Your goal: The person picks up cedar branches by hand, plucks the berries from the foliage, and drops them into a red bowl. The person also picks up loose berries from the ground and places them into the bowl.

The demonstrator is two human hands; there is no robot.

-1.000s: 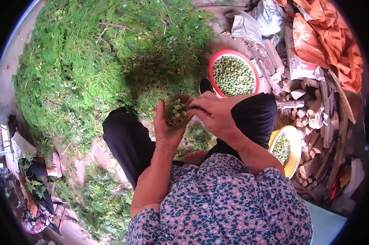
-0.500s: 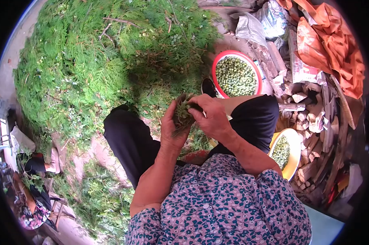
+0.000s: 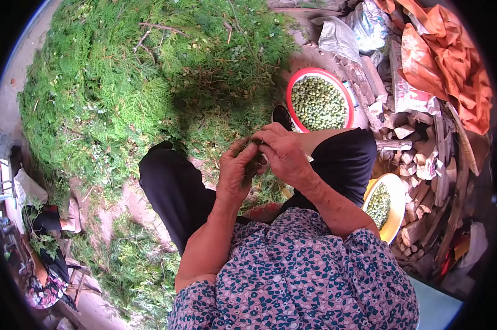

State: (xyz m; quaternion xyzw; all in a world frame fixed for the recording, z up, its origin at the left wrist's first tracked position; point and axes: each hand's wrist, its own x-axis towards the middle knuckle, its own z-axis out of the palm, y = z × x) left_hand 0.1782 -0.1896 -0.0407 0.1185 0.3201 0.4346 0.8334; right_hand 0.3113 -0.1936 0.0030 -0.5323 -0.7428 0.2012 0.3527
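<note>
Ground under you is bare reddish earth [image 3: 133, 206], outdoors, in strong sunlight. Big heap of cut green branches [image 3: 122, 82] fills the space in front of your knees, and a smaller green pile [image 3: 138, 264] lies at your left side. You sit with your legs in black trousers [image 3: 171, 187] spread apart.

Your left hand [image 3: 235, 173] and your right hand [image 3: 284, 154] are together between your knees, touching each other. Both are closed on one small sprig [image 3: 254, 159] of the same green plant: the left fingers curl over it and the right fingers pinch it from the other side. The sprig is mostly hidden by them.

Just beyond your right knee stands a red bowl [image 3: 314, 70] full of small green cones [image 3: 320, 104]. A yellow bowl [image 3: 397, 220] with more of them is at your right, near your elbow. Behind both bowls lies a pile of chopped firewood [image 3: 419, 159], with an orange cloth [image 3: 446, 60] and a grey plastic bag [image 3: 342, 36] over it.

A printed sack [image 3: 408, 88] leans there; its print is too small to read.
</note>
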